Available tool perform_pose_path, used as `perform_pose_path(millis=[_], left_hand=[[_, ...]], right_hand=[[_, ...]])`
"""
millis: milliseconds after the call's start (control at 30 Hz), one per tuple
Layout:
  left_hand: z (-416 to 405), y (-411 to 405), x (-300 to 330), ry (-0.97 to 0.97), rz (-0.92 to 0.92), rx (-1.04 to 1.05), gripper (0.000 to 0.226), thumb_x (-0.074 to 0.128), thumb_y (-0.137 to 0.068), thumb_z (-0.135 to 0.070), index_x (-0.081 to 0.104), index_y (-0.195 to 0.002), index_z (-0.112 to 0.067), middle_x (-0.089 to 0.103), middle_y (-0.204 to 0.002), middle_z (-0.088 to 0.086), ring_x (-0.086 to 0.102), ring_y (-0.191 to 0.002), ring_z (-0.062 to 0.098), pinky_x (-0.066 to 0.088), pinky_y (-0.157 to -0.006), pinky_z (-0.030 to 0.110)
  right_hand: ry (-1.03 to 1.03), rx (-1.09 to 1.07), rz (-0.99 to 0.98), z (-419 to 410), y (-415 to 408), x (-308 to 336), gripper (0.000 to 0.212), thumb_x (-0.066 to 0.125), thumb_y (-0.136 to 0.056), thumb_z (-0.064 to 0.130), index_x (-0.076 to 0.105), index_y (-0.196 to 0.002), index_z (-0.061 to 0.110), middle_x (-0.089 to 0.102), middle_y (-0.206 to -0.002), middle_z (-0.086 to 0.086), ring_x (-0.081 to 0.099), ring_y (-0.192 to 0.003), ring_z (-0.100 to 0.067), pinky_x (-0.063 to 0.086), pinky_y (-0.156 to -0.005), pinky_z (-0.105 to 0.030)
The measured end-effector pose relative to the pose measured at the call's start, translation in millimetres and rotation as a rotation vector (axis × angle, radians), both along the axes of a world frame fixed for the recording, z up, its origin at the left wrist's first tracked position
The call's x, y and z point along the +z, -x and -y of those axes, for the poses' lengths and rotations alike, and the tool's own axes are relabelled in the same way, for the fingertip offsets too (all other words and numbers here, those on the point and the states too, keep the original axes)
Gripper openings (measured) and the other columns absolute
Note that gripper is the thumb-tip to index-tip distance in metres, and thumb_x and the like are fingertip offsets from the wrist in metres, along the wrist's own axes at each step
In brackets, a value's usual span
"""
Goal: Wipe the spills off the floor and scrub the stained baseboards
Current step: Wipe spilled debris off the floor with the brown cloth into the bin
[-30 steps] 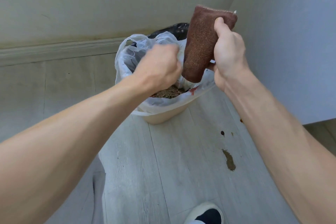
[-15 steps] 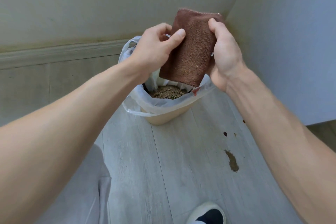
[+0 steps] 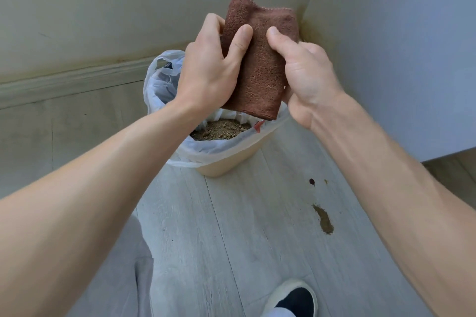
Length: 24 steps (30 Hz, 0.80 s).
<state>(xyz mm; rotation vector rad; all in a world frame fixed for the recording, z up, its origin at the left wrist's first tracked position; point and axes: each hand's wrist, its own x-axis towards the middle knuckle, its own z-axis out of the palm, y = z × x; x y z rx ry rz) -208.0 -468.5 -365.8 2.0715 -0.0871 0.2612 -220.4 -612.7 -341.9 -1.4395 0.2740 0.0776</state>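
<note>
Both hands, left hand [image 3: 206,77] + right hand [image 3: 306,77], gripping brown cloth [image 3: 260,64] over bin [image 3: 231,162]. Risk imo: shaken dirt misses bin, lands back on floor [image 3: 231,226] w/ spill [image 3: 324,219].

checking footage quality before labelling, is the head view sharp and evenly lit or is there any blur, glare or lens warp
Head view: soft, even daylight with no glare; the brown cloth held over the lined bin is crisp, as are the floor stains; the wide-angle lens bows the baseboard and stretches both forearms at the frame's edges; no motion blur on either hand.
</note>
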Motion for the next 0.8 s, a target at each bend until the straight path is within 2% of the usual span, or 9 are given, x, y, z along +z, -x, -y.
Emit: perform_pose_path(millis=[67,200,300,400,467,533,667,733,800], left_hand=[[9.4,4.4,4.1,-0.036,0.013,0.017,0.040,0.051,-0.102,-0.057,0.047,-0.097,-0.018,0.056,-0.071,-0.011,0.053,-0.066,0.002,0.038,-0.062,0.026],[39.4,15.8,6.4,-0.043,0.035,-0.037,0.041,0.051,-0.103,-0.055,0.043,-0.097,-0.015,0.050,-0.070,-0.014,0.050,-0.063,-0.005,0.036,-0.060,0.017],[72.2,28.2,4.5,0.048,-0.023,-0.177,0.041,0.052,-0.104,-0.051,0.047,-0.103,-0.010,0.052,-0.081,-0.014,0.051,-0.069,-0.004,0.043,-0.066,0.021],[111.7,32.5,5.9,0.417,-0.313,-0.319,0.043,0.065,-0.097,-0.050,0.056,-0.114,-0.012,0.069,-0.098,-0.012,0.066,-0.088,-0.005,0.052,-0.080,0.021],[141.5,34.9,1.4,0.603,-0.536,-0.477,0.047,0.070,-0.095,-0.046,0.065,-0.124,-0.010,0.076,-0.114,-0.001,0.073,-0.106,0.011,0.057,-0.093,0.032],[153.3,42.1,-8.5,0.586,-0.630,-0.562,0.038,0.066,-0.100,-0.040,0.070,-0.122,-0.010,0.078,-0.114,0.002,0.074,-0.107,0.016,0.058,-0.091,0.032],[187.7,75.0,-53.9,0.508,-0.885,-0.721,0.045,0.060,-0.101,-0.049,0.069,-0.124,-0.012,0.076,-0.119,0.000,0.072,-0.112,0.016,0.055,-0.099,0.039],[197.8,89.1,-78.1,0.502,-1.033,-0.760,0.048,0.058,-0.101,-0.050,0.068,-0.127,-0.011,0.075,-0.121,0.001,0.071,-0.114,0.017,0.053,-0.104,0.040],[204.4,100.8,-100.5,0.446,-1.019,-0.704,0.042,0.056,-0.103,-0.048,0.071,-0.122,-0.013,0.077,-0.115,-0.001,0.073,-0.104,0.012,0.058,-0.091,0.033]], right_hand=[[0.060,-0.005,0.033,11.8,4.5,5.4,0.022,0.067,-0.100,0.029,0.075,-0.099,0.009,0.079,-0.102,-0.007,0.076,-0.098,-0.021,0.062,-0.088,-0.041],[0.086,-0.018,0.061,44.3,20.8,12.4,0.029,0.064,-0.101,0.033,0.074,-0.110,0.007,0.078,-0.109,-0.007,0.075,-0.103,-0.021,0.059,-0.095,-0.047],[0.009,-0.110,0.051,73.7,41.4,10.2,0.033,0.061,-0.103,0.029,0.071,-0.115,-0.001,0.077,-0.110,-0.014,0.075,-0.103,-0.026,0.061,-0.091,-0.046],[0.050,-0.203,0.040,107.5,60.8,-1.6,0.041,0.065,-0.099,0.038,0.074,-0.110,-0.001,0.076,-0.109,-0.017,0.074,-0.104,-0.031,0.060,-0.092,-0.052],[0.172,-0.296,0.036,134.0,75.6,-12.8,0.056,0.071,-0.087,0.054,0.075,-0.102,0.000,0.076,-0.107,-0.020,0.073,-0.103,-0.036,0.058,-0.089,-0.059],[0.315,-0.357,0.023,149.2,89.2,-25.6,0.063,0.069,-0.085,0.060,0.072,-0.098,-0.001,0.076,-0.103,-0.020,0.074,-0.099,-0.035,0.059,-0.081,-0.060],[0.619,-0.487,0.059,178.4,137.3,-69.4,0.040,0.055,-0.102,0.049,0.065,-0.090,0.012,0.064,-0.078,0.010,0.059,-0.073,-0.003,0.051,-0.068,-0.034],[0.618,-0.514,0.047,182.8,156.0,-98.1,0.033,0.054,-0.104,0.043,0.066,-0.097,0.013,0.068,-0.084,0.007,0.062,-0.079,-0.004,0.051,-0.072,-0.029],[0.579,-0.531,0.001,187.0,171.0,-123.7,0.029,0.055,-0.104,0.042,0.067,-0.100,0.016,0.070,-0.088,0.007,0.065,-0.083,-0.007,0.053,-0.076,-0.032]])
